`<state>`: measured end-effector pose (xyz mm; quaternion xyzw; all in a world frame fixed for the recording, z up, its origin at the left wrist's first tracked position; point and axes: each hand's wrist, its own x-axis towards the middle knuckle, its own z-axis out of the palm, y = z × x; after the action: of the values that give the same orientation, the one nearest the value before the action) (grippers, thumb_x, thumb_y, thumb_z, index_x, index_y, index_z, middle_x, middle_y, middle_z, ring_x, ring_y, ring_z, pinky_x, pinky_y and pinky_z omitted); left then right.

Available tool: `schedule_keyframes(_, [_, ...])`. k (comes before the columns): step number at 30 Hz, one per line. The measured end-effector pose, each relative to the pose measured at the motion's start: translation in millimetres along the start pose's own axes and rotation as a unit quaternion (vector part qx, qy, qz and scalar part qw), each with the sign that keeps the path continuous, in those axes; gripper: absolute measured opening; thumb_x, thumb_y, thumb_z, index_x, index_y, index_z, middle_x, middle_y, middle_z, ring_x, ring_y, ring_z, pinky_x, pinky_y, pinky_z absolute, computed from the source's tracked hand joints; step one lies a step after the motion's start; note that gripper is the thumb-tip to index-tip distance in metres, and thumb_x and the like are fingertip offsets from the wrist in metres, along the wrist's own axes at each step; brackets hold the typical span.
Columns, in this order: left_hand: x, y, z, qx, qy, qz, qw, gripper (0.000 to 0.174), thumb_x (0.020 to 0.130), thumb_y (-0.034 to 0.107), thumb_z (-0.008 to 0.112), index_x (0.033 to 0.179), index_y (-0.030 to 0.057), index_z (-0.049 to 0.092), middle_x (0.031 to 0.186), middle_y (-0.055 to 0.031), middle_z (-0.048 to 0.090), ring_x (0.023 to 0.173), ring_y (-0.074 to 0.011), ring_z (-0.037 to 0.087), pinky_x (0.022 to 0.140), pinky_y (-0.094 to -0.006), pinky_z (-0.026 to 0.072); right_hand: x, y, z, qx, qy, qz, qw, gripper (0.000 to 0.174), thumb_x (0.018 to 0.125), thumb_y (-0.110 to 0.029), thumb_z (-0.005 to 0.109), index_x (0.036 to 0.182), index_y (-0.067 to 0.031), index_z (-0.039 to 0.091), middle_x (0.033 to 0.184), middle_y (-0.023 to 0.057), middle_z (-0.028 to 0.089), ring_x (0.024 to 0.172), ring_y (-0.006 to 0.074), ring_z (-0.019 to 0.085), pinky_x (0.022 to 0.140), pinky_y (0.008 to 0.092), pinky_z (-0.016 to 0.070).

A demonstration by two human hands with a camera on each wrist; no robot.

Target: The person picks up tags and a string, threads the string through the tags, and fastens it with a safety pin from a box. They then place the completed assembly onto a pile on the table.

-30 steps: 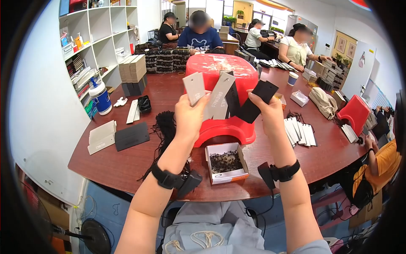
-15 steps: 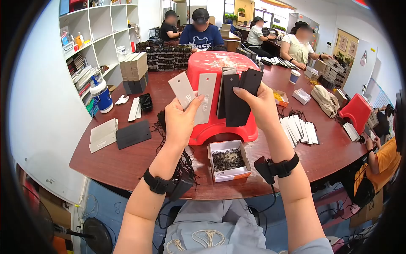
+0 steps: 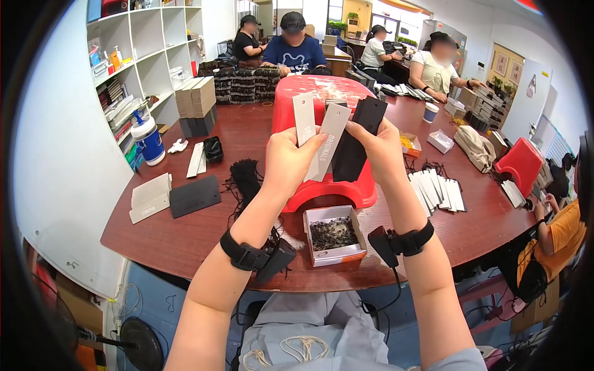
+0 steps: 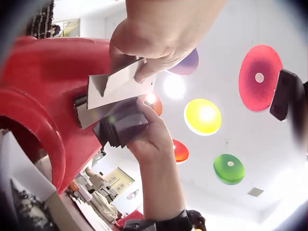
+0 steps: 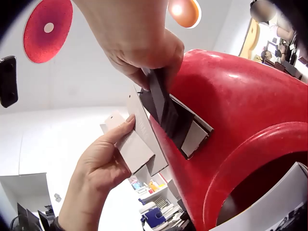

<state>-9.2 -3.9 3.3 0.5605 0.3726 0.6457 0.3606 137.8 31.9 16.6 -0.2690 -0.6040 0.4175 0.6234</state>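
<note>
Glossy red-brown wooden tabletop [image 3: 185, 238], rounded, in a busy workroom, with a white cubby shelf [image 3: 148, 43] at 10 o'clock. Raised at 12 o'clock before one red plastic stool [image 3: 328, 188]: two flat rectangular grey card tags [image 3: 328, 145], hole-punched, pinched in the curled fingers of the left hand [image 3: 286, 162]. At their 3 o'clock, a thin stack of matte black tags [image 3: 357, 141], count unclear, gripped by the right hand [image 3: 378, 148]. One open cardboard box [image 3: 337, 255] at 6 o'clock.
</note>
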Motion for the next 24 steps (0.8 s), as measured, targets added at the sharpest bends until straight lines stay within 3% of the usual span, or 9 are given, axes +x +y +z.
schedule_keyframes(6, [-2,-4,0,-0.002,0.010,0.007,1.000,0.019,0.075,0.010,0.061,0.088,-0.0045,0.058,0.077,-0.0084,0.061,0.065,-0.0092,0.056,0.057,-0.0217,0.0443,0,1,-1,0.002,0.002,0.006,1.000,0.018,0.072,-0.008,0.061,0.087,0.0006,0.056,0.080,0.0052,0.060,0.070,0.0089,0.056,0.063,0.0228,0.0448])
schedule_keyframes(9, [4,-7,0,0.045,0.013,0.026,0.999,0.020,0.077,0.013,0.058,0.087,-0.0045,0.058,0.073,-0.0070,0.060,0.062,-0.0090,0.056,0.057,-0.0223,0.0449,-3,1,-2,0.011,0.008,0.005,1.000,0.017,0.072,-0.008,0.061,0.086,0.0009,0.057,0.079,0.0050,0.060,0.070,0.0086,0.056,0.063,0.0227,0.0447])
schedule_keyframes(12, [9,-15,-4,0.148,0.019,-0.015,0.989,0.024,0.081,0.016,0.053,0.090,-0.0052,0.056,0.079,-0.0075,0.059,0.067,-0.0099,0.056,0.061,-0.0229,0.0455,-9,-2,-11,0.007,0.026,0.002,1.000,0.016,0.071,-0.007,0.062,0.085,0.0013,0.058,0.079,0.0051,0.060,0.069,0.0083,0.056,0.063,0.0223,0.0447])
schedule_keyframes(14, [9,-32,-13,0.206,0.053,0.089,0.973,0.025,0.084,0.017,0.049,0.094,-0.0047,0.055,0.088,-0.0077,0.057,0.075,-0.0106,0.054,0.067,-0.0238,0.0452,-13,-6,-20,-0.006,0.044,-0.007,0.999,0.016,0.071,-0.006,0.062,0.084,0.0013,0.058,0.079,0.0053,0.060,0.069,0.0081,0.056,0.062,0.0220,0.0447])
schedule_keyframes(16, [-1,-29,-23,0.198,0.038,0.064,0.977,0.024,0.085,0.015,0.047,0.098,-0.0029,0.053,0.094,-0.0087,0.054,0.083,-0.0118,0.053,0.070,-0.0255,0.0448,-16,-14,-25,-0.037,0.036,0.003,0.999,0.016,0.069,-0.004,0.063,0.083,0.0015,0.059,0.079,0.0059,0.061,0.067,0.0083,0.056,0.061,0.0211,0.0450])
schedule_keyframes(18, [-8,-25,-29,0.079,0.073,0.041,0.993,0.020,0.084,0.013,0.047,0.096,-0.0022,0.053,0.086,-0.0087,0.056,0.079,-0.0118,0.054,0.070,-0.0259,0.0454,-18,-18,-22,-0.040,0.022,0.005,0.999,0.017,0.068,-0.002,0.063,0.084,0.0014,0.058,0.080,0.0064,0.061,0.067,0.0086,0.057,0.061,0.0209,0.0457])
schedule_keyframes(20, [-16,-5,-31,0.103,0.057,0.021,0.993,0.016,0.083,0.010,0.048,0.092,-0.0028,0.052,0.082,-0.0083,0.058,0.074,-0.0117,0.055,0.068,-0.0244,0.0458,-19,-23,-11,0.001,-0.013,-0.003,1.000,0.017,0.069,-0.002,0.062,0.085,0.0016,0.057,0.080,0.0061,0.061,0.069,0.0090,0.057,0.062,0.0217,0.0463])
schedule_keyframes(24, [-20,3,-29,-0.013,0.084,0.055,0.995,0.011,0.081,0.005,0.051,0.089,-0.0023,0.053,0.081,-0.0066,0.060,0.069,-0.0091,0.056,0.062,-0.0208,0.0444,-12,-11,0,0.002,-0.045,-0.008,0.999,0.016,0.070,-0.003,0.061,0.085,0.0014,0.057,0.080,0.0052,0.061,0.069,0.0087,0.057,0.063,0.0222,0.0462])
